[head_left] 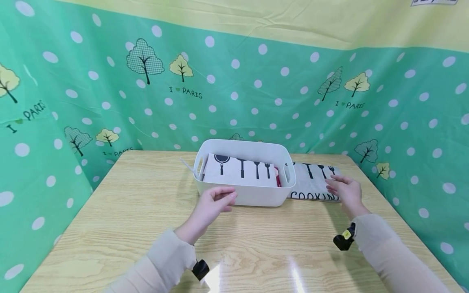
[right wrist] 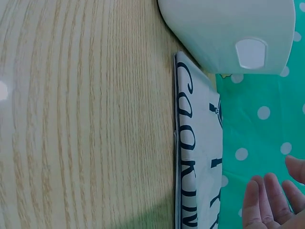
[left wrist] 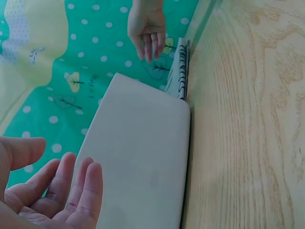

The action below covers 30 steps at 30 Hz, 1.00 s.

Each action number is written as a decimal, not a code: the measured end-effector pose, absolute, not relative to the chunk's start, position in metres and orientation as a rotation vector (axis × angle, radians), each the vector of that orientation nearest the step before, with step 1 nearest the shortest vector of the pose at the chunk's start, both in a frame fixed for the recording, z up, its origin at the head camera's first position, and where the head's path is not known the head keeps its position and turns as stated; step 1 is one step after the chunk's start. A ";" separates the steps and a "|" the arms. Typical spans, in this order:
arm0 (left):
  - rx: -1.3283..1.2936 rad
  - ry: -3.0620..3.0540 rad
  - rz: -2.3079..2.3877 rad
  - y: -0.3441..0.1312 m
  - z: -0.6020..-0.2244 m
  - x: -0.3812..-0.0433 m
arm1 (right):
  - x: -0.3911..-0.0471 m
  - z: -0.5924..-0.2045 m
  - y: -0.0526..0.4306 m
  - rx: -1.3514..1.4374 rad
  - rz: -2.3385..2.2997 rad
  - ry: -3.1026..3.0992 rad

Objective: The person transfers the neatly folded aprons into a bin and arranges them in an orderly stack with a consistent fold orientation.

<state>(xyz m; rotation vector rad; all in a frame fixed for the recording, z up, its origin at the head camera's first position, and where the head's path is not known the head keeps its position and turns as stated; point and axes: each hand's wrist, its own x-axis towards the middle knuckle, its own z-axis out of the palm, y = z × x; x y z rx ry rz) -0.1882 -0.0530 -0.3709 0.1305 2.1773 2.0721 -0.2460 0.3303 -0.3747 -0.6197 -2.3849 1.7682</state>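
My left hand (head_left: 216,202) hovers at the near side of a white plastic basket (head_left: 242,196), fingers loosely bent and holding nothing. In the left wrist view the fingers (left wrist: 90,195) overlap the basket's outer wall. Inside the basket lies a folded white cloth (head_left: 249,173) printed with black kitchen utensils. Over a second folded cloth (head_left: 315,187), flat on the table right of the basket and lettered in black, my right hand (head_left: 346,191) hangs with relaxed fingers and nothing in them. The right wrist view shows this cloth's folded edge, with the fingers (right wrist: 267,200) beyond it.
A thin pale stick (head_left: 188,167) pokes out by the basket's left handle hole. Something red (head_left: 277,178) shows inside at the right end. The wooden table (head_left: 121,219) meets a green dotted curtain (head_left: 234,97) at the back and sides.
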 end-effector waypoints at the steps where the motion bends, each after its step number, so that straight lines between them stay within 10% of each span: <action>1: 0.127 2.176 2.072 -0.053 -0.372 -0.188 | -0.246 -0.376 0.331 -0.625 1.758 -2.393; 30: 0.110 2.113 2.098 -0.047 -0.394 -0.180 | -0.250 -0.397 0.348 -0.727 1.730 -2.381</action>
